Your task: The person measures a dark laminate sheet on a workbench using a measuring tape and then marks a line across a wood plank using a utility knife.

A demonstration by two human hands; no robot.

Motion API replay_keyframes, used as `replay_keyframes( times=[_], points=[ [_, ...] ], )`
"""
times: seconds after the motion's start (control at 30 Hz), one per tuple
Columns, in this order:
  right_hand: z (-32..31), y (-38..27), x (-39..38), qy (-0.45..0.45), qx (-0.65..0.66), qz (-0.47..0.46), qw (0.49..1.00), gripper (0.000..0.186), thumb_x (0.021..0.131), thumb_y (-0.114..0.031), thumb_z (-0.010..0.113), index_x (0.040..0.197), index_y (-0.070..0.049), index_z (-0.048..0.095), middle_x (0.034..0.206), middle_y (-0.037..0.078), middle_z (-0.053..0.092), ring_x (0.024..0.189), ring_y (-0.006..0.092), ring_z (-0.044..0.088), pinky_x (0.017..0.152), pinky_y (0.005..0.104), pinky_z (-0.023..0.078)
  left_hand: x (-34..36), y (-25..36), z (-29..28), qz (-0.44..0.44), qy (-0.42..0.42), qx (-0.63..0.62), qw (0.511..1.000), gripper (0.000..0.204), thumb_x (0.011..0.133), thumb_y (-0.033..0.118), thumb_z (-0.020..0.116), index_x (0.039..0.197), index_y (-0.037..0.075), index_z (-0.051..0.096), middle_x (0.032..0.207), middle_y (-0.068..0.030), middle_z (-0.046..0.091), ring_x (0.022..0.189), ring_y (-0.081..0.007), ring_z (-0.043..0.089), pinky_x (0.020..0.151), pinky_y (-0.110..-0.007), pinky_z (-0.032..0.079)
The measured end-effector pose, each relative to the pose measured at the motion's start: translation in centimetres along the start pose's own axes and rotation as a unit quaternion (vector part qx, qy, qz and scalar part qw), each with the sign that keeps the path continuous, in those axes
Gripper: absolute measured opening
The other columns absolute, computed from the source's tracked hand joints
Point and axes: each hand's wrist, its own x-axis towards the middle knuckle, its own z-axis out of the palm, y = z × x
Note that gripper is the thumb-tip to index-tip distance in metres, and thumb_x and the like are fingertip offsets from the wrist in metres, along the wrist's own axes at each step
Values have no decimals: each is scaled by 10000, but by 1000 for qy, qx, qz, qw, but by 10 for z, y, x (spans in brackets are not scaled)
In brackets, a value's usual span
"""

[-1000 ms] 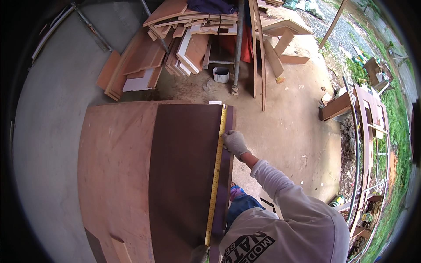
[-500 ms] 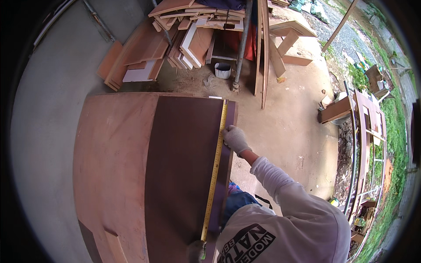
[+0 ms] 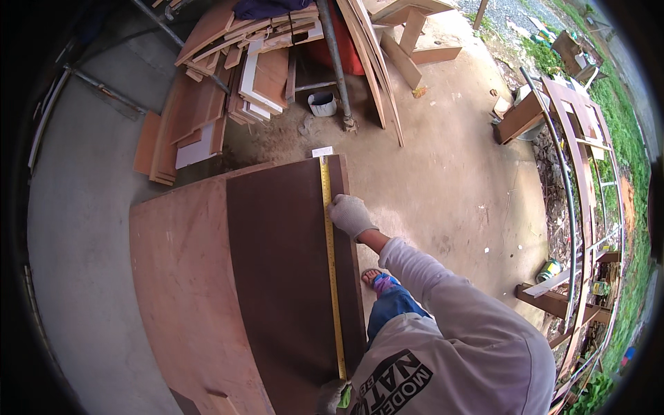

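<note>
A yellow tape measure blade (image 3: 330, 263) lies lengthwise on a dark brown board (image 3: 277, 277), beside a lighter wooden panel (image 3: 173, 277). A small white piece (image 3: 322, 151) sits at the far end of the tape. My gloved right hand (image 3: 351, 216) rests beside the tape near the board's right edge, fingers curled in; what they pinch, if anything, is hidden. My gloved left hand (image 3: 329, 397) is at the bottom, closed on the green tape measure case (image 3: 345, 395), partly hidden by my body. My sandalled foot (image 3: 370, 278) stands right of the board.
Stacked panels and offcuts (image 3: 256, 76), a steel pole (image 3: 335, 62) and a white bucket (image 3: 322, 104) are beyond the board. Upright planks (image 3: 380, 90) lean nearby. A railing with boards (image 3: 574, 173) runs along the right, beside grass and gravel. Grey concrete floor (image 3: 83, 242) lies left.
The view has shifted and turned, so the board and tape appear further left and more slanted. My right hand keeps its place beside the tape; more of my foot now shows.
</note>
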Motion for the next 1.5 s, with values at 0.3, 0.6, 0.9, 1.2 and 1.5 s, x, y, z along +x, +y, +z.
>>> replay_keyframes(
  times=[0.3,0.6,0.9,1.2,1.5],
  points=[
    [9,12,6,10,-17,16,1000,354,976,-307,565,930,-5,745,900,256,748,862,432,742,858,534,585,-27,66,21,-82,4,-11,997,194,964,235,750,903,52,765,824,-42,734,720,-123,667,651,-322,513],
    [5,-7,9,-63,28,22,997,328,962,-284,571,935,-9,748,861,250,752,762,394,755,753,498,611,-13,30,24,-76,-36,-9,996,227,1000,256,709,873,72,748,726,-43,694,619,-146,647,600,-343,511],
    [-6,-26,3,-134,165,160,964,236,972,-216,621,900,6,657,721,86,671,540,184,653,482,333,530,-31,54,29,10,-4,53,999,236,997,261,642,900,69,740,688,-47,635,556,-172,593,543,-357,475],
    [-1,-28,6,-140,164,178,960,264,997,-234,622,954,21,672,726,65,652,534,153,627,470,297,504,-45,75,45,-23,136,140,980,472,1060,485,533,1221,92,740,1088,-203,747,996,-468,678,929,-553,506],
    [6,-41,2,-131,147,184,963,260,994,-238,633,966,15,685,721,52,650,525,140,615,472,288,500,-47,73,15,16,85,83,993,352,1022,388,641,1118,81,785,1026,-219,758,961,-449,701,872,-511,538]
  ],
)
